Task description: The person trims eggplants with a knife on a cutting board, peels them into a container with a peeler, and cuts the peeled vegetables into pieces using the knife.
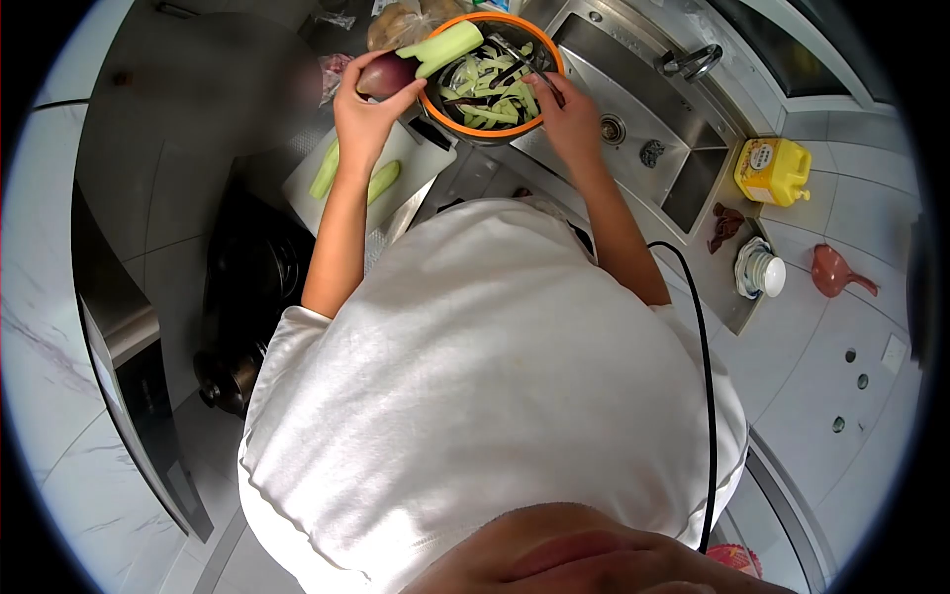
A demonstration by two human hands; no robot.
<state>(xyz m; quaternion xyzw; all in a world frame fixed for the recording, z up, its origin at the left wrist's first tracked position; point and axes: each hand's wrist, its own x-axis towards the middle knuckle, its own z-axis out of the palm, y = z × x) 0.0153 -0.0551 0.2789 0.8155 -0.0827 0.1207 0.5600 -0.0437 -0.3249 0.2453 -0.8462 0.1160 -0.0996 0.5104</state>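
Note:
My left hand [371, 109] is wrapped round the purple end of an eggplant [388, 75]. The rest of this eggplant is pale green and bare of skin, and it reaches over an orange-rimmed bowl [433, 111]. Inside the bowl lie many pale green strips [485, 111], some with dark edges. My right hand [569, 121] grips a slim metal tool [527, 65] above the bowl's right side; whether it is a knife or a peeler I cannot tell. Pale green peeled pieces [384, 181] rest on a white cutting board [421, 163] below my left hand.
Right of the bowl is a steel sink [584, 84] with a faucet [693, 63] and a scouring pad [651, 152]. A yellow jug [774, 171] and stacked white dishes [760, 269] stand farther right. Plastic bags [411, 25] lie behind the bowl. A black cable [705, 346] hangs along my body.

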